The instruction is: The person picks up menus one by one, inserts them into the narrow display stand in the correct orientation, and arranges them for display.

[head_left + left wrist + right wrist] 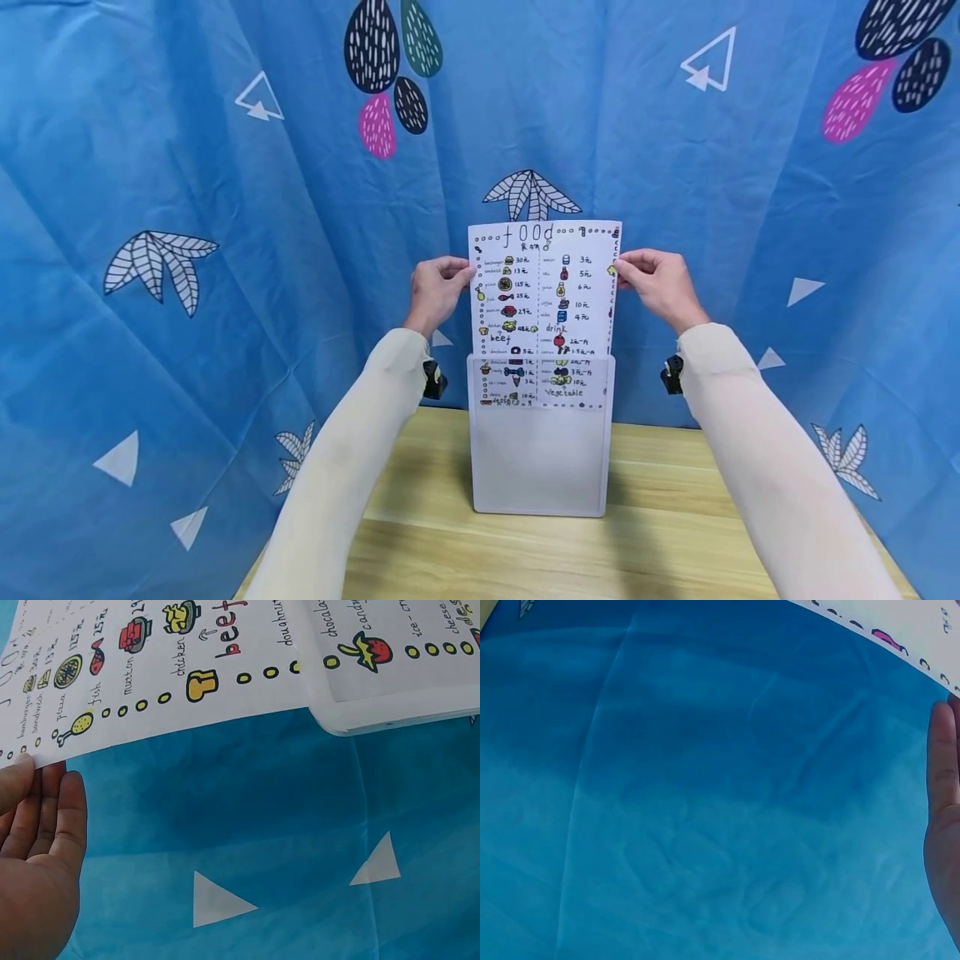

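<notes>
A handwritten paper menu (517, 292), headed "food" and dotted with small coloured drawings, stands upright in the middle of the head view. Its lower part sits inside a clear, white-edged sign holder (538, 467) and shows through the front panel. My left hand (437, 290) pinches the menu's left edge near the top between thumb and fingers. On the opposite edge, at about the same height, my right hand (663, 283) pinches the sheet. The left wrist view shows the left thumb (15, 784) on the printed face. In the right wrist view the right hand (945, 825) is partly cut off.
The sign holder stands on a light wooden table (420, 533). Behind and at both sides hangs a blue curtain (637, 183) patterned with leaves, triangles and drops. A small black wrist camera (433, 380) is on the left wrist, another camera (672, 375) on the right.
</notes>
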A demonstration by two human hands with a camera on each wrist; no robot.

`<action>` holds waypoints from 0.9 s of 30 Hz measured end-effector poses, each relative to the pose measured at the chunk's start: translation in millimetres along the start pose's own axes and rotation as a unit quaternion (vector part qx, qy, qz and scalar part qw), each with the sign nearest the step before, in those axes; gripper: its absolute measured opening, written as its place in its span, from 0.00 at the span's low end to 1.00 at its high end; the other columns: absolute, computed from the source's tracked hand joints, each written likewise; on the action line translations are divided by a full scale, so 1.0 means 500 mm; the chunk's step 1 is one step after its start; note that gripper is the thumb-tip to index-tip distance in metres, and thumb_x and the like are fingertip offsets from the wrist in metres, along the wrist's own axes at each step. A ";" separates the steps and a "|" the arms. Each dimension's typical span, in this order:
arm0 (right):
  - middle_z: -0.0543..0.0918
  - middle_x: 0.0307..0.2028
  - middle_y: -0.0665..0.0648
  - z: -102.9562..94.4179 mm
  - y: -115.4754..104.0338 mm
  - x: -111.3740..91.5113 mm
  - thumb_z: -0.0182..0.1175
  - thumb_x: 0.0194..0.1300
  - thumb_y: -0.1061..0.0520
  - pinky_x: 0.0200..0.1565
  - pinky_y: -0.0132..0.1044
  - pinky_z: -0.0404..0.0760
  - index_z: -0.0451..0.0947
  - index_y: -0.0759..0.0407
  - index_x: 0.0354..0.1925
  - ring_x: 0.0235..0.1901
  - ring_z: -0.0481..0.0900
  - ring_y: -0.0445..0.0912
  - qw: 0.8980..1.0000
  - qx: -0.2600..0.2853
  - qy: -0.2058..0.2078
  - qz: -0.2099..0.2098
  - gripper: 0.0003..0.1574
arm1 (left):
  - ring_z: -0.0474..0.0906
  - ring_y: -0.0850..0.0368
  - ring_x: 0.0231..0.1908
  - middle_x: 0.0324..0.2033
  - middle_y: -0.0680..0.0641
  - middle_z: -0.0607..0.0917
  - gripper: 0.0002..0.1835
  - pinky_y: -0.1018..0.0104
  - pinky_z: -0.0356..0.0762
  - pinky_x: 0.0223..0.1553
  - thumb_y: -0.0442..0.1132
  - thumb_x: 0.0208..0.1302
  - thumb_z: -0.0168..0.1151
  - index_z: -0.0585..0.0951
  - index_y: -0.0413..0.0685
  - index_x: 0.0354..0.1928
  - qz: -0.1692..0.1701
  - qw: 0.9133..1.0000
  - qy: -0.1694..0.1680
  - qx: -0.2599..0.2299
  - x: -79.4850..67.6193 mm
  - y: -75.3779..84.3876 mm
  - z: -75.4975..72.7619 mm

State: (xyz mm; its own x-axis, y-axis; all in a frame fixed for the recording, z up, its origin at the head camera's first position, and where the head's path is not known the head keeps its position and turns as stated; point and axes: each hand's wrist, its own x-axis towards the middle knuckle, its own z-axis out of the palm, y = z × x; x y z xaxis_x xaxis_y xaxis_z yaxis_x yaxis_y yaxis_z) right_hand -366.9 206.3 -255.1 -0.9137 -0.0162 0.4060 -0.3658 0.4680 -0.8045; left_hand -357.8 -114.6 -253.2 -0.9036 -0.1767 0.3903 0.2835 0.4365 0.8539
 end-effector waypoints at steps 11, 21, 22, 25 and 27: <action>0.87 0.42 0.62 0.006 0.014 -0.006 0.59 0.74 0.49 0.48 0.38 0.81 0.82 0.66 0.52 0.32 0.83 0.31 1.000 -0.014 0.003 -0.005 0.22 | 0.85 0.53 0.40 0.38 0.45 0.88 0.11 0.60 0.82 0.47 0.41 0.69 0.66 0.87 0.43 0.47 0.000 1.000 -0.007 -0.004 -0.008 -0.014 0.001; 0.87 0.44 0.64 0.009 0.021 -0.013 0.58 0.73 0.47 0.55 0.48 0.79 0.81 0.66 0.52 0.35 0.85 0.36 1.000 -0.014 -0.003 -0.004 0.24 | 0.85 0.53 0.40 0.37 0.46 0.87 0.10 0.59 0.82 0.48 0.41 0.69 0.65 0.87 0.43 0.45 0.007 1.000 -0.009 -0.003 -0.013 -0.029 0.002; 0.87 0.44 0.64 0.009 0.022 -0.014 0.58 0.74 0.47 0.55 0.48 0.79 0.81 0.66 0.52 0.35 0.85 0.37 1.000 -0.016 -0.004 -0.004 0.24 | 0.85 0.53 0.40 0.37 0.46 0.87 0.10 0.60 0.82 0.48 0.41 0.69 0.65 0.87 0.43 0.45 0.009 1.000 -0.010 -0.003 -0.014 -0.030 0.001; 0.87 0.44 0.64 0.012 0.024 -0.014 0.58 0.74 0.48 0.54 0.47 0.79 0.81 0.66 0.52 0.34 0.84 0.35 1.000 -0.017 -0.007 -0.005 0.23 | 0.85 0.53 0.40 0.37 0.46 0.87 0.10 0.60 0.83 0.47 0.40 0.69 0.65 0.87 0.43 0.45 0.010 1.000 -0.011 -0.003 -0.016 -0.034 0.000; 0.87 0.44 0.64 0.014 0.026 -0.014 0.58 0.74 0.48 0.52 0.45 0.79 0.81 0.66 0.52 0.33 0.83 0.33 1.000 -0.018 -0.010 -0.006 0.22 | 0.85 0.53 0.40 0.37 0.46 0.87 0.10 0.61 0.83 0.47 0.40 0.70 0.65 0.87 0.43 0.46 0.010 1.000 -0.011 -0.002 -0.017 -0.036 0.000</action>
State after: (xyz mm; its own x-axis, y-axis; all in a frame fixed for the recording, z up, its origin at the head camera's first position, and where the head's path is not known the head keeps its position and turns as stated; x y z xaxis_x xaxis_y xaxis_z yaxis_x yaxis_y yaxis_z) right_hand -366.3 206.4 -271.3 -0.9125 -0.0394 0.4072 -0.3709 0.4993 -0.7830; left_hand -355.2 -121.2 -272.0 -0.9051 -0.1481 0.3987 0.3020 0.4364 0.8476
